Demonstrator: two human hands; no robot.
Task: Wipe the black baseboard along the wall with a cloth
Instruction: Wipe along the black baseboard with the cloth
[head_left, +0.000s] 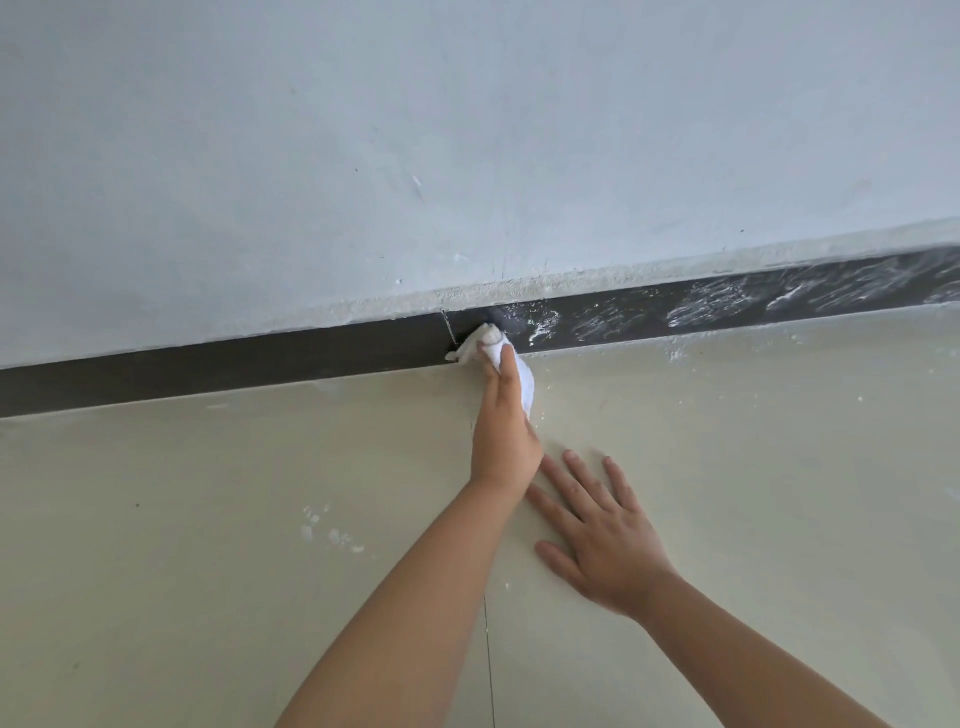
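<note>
The black baseboard (249, 366) runs along the foot of the pale blue wall, slanting up to the right. Left of a joint it is plain black; to the right it carries white smears and specks (717, 309). My left hand (505, 431) holds a white cloth (525, 385) and presses its bunched end against the baseboard just right of the joint. The cloth wraps over the fingertips and trails under the palm; the thumb is hidden. My right hand (608, 535) lies flat on the floor with fingers spread, just behind the left wrist.
The cream floor (208, 519) has white crumbs and dust near the baseboard on the right and a patch of white marks (332, 535) left of my left forearm. A rough plaster strip (571, 283) tops the baseboard. A thin floor joint (488, 665) runs toward me.
</note>
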